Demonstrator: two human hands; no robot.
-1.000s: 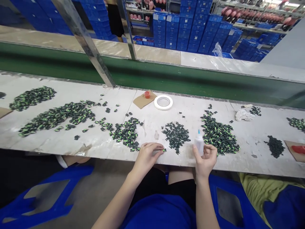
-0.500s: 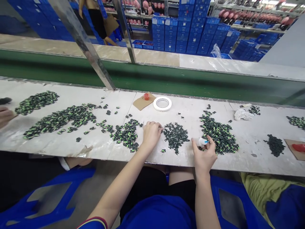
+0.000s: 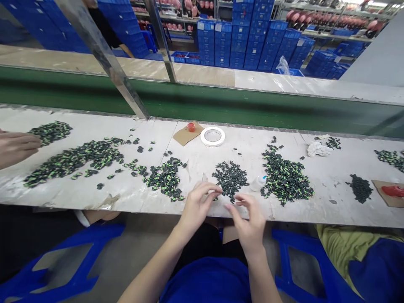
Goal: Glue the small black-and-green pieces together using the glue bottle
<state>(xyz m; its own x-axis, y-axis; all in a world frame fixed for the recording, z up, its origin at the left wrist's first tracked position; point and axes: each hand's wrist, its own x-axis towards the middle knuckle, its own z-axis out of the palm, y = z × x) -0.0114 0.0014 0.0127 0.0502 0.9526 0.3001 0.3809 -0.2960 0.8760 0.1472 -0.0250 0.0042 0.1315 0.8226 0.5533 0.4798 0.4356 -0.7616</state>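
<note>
My left hand [image 3: 198, 204] is over the front of the table, thumb and fingertips pinched together; whatever is between them is too small to make out. Facing it from the right is my right hand [image 3: 249, 221], thumb and fingers apart with nothing visible in them. Just beyond both hands lies a pile of small dark rod-like pieces [image 3: 230, 179]. A small translucent white bottle [image 3: 258, 184] with a blue tip stands to the right of that pile. Farther right is a heap of black-and-green pieces [image 3: 287, 179], and a smaller black-and-green heap [image 3: 164, 176] lies left of my left hand.
A white tape roll [image 3: 212, 136] and a red cup [image 3: 191, 127] on cardboard [image 3: 184, 136] are at the back. A co-worker's hand [image 3: 17, 148] is at far left, near long heaps of pieces [image 3: 78, 160]. A crumpled white tissue [image 3: 318, 149] lies right. A metal post [image 3: 126, 92] rises behind the table.
My right hand has let go of the white bottle and moved left toward my left hand. My left hand has come nearer the table's front edge. The co-worker's hand has moved right.
</note>
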